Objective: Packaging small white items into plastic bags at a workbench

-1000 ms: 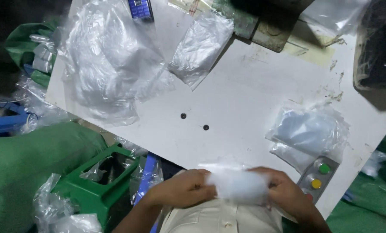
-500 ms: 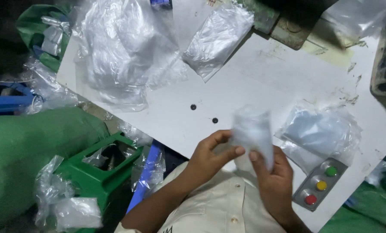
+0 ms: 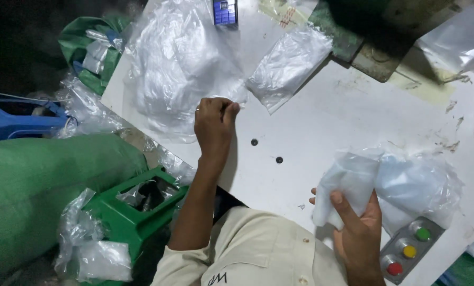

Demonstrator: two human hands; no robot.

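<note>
Head view, looking down: nearest the body, the right hand (image 3: 360, 233) grips a folded, milky-white plastic bag (image 3: 345, 185), thumb laid across its front and fingers curled behind, at the near edge of the white table (image 3: 321, 122). Half a second ago both hands held this bag up together; now the left has let go and the bag sits lower, beside the right hand alone. Just to the right lies a crumpled bluish-clear bag (image 3: 422, 185), soft and wrinkled, and below it a grey control box (image 3: 406, 250) with round green, yellow and red buttons. Two small dark holes (image 3: 266, 151) dot the tabletop in the middle. The left hand (image 3: 214, 123) has reached forward across the table; its thumb and fingertips are pinched on the edge of a big glossy heap of clear bags (image 3: 178, 63), rumpled and shiny. Right of that heap rests a flatter clear packet (image 3: 287, 66), rectangular and creased. Further off, at the far edge, sits a small blue boxy item (image 3: 225, 11). Off the table to the left: a green plastic stool (image 3: 131, 212), a smooth green sack (image 3: 35, 180), and a blue crate (image 3: 14, 114).
</note>
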